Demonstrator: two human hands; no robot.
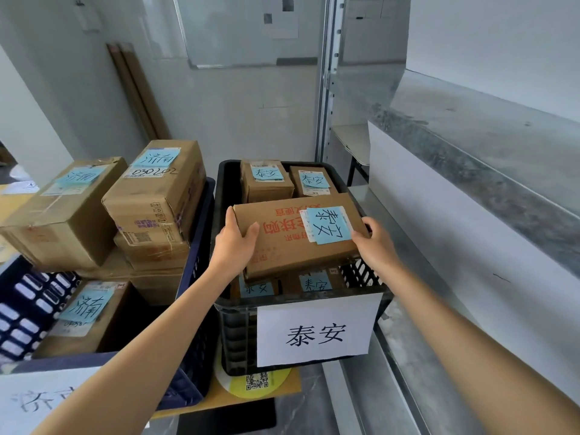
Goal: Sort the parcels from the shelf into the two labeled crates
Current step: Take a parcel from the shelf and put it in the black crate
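We judge the sorting to be close to its end. The dark blue plastic crate [196, 271] on the left is heaped with brown cardboard boxes [150, 202] bearing blue notes. The black plastic crate with the white paper label [238, 337] already holds four smaller boxes [266, 183] whose notes match that label (two at the back, two at the front, half hidden). The grey metal shelf [502, 136] to our right shows no parcels on the stretch in view. Much of it lies outside the picture, so we cannot say whether more wait there.

The piece in hand is a flat brown cardboard parcel with red print and a blue handwritten note [282, 243]. It sits tilted over the front half of the black crate, above the two front boxes; whether it rests on them we cannot tell. Its note reads the same as the label, so this looks like the right crate.

Both arms reach forward. The left hand [233, 243] grasps the parcel's left end, thumb across the top, fingers round the far edge. The right hand [373, 243] grasps the right end, fingers curled over the edge beside the note. What seems left is to lower it and let go.
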